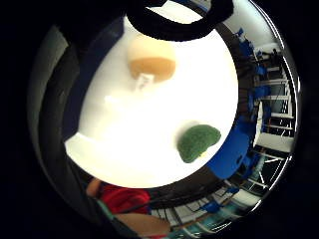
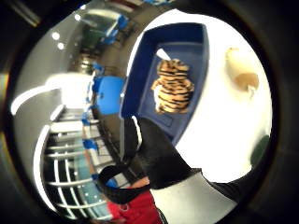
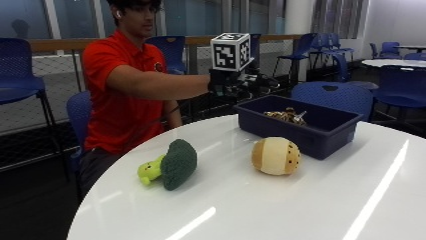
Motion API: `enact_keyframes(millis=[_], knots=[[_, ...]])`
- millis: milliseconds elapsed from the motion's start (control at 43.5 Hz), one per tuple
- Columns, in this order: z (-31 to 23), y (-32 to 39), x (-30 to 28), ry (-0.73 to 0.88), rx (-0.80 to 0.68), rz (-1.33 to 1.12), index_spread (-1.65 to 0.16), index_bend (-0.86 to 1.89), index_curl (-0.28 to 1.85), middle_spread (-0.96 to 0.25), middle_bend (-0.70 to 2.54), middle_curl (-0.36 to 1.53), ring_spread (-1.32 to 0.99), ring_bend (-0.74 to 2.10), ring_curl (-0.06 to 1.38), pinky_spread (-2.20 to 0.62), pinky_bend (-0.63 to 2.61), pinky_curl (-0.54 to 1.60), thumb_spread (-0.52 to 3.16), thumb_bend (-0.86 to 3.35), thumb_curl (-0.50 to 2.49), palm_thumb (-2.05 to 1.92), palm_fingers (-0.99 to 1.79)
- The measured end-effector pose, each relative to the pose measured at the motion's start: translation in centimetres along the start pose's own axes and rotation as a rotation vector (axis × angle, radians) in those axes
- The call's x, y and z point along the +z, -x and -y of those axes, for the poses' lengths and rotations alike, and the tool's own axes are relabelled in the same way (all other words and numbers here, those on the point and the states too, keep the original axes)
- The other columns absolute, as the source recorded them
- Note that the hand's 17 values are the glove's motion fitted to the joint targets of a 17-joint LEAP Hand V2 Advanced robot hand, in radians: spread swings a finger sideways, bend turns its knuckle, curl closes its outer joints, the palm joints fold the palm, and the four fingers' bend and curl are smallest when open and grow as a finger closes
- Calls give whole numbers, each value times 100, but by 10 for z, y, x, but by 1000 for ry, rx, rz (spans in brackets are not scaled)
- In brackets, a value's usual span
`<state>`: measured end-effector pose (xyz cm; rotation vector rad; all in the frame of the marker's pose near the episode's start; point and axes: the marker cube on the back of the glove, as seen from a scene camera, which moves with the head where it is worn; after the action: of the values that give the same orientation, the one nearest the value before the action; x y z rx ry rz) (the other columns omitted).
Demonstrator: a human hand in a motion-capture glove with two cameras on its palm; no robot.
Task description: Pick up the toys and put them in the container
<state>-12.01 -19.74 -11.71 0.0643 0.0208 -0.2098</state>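
Observation:
My gloved right hand (image 3: 243, 84) hovers in the air over the near-left end of the dark blue container (image 3: 303, 134), fingers stretched out and holding nothing. A striped tiger toy (image 3: 286, 116) lies inside the container (image 2: 140, 79), and the thumb side palm view shows the tiger toy (image 2: 173, 86) on its floor. On the white round table (image 3: 266, 210) lie a green broccoli toy (image 3: 170, 165) and a tan round plush toy (image 3: 275, 156), both outside the container. The little finger side palm view shows the broccoli toy (image 1: 197, 142) and the tan toy (image 1: 151, 62) below the hand.
The container stands near the table's far edge. A blue chair (image 3: 333, 95) stands just behind it, and more blue chairs and a railing line the background. The person sits at the table's far left side.

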Motion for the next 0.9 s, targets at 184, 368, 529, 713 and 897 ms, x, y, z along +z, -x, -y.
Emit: enact_keyframes(millis=[184, 368, 529, 713, 897], knots=[[-23, -63, 1, -24, 87, -74, -38, 17, 42, -7, 14, 33, -2, 14, 22, 5, 66, 31, 114, -7, 35, -8, -18], [-48, -133, 21, -4, 191, -170, -38, 17, 40, -7, 14, 31, -1, 14, 20, 5, 63, 31, 113, -7, 30, -9, -17], [-71, -185, 36, 28, 284, -200, -38, 16, 39, -7, 14, 29, -1, 15, 19, 6, 62, 31, 111, -7, 27, -9, -17], [-87, -221, 43, 42, 353, -177, -38, 18, 38, -7, 13, 28, -1, 14, 18, 7, 63, 32, 109, -7, 24, -9, -16], [-101, -244, 54, 64, 381, -190, -39, 17, 37, -7, 12, 26, -1, 13, 16, 9, 71, 34, 107, -8, 22, -10, -15]])
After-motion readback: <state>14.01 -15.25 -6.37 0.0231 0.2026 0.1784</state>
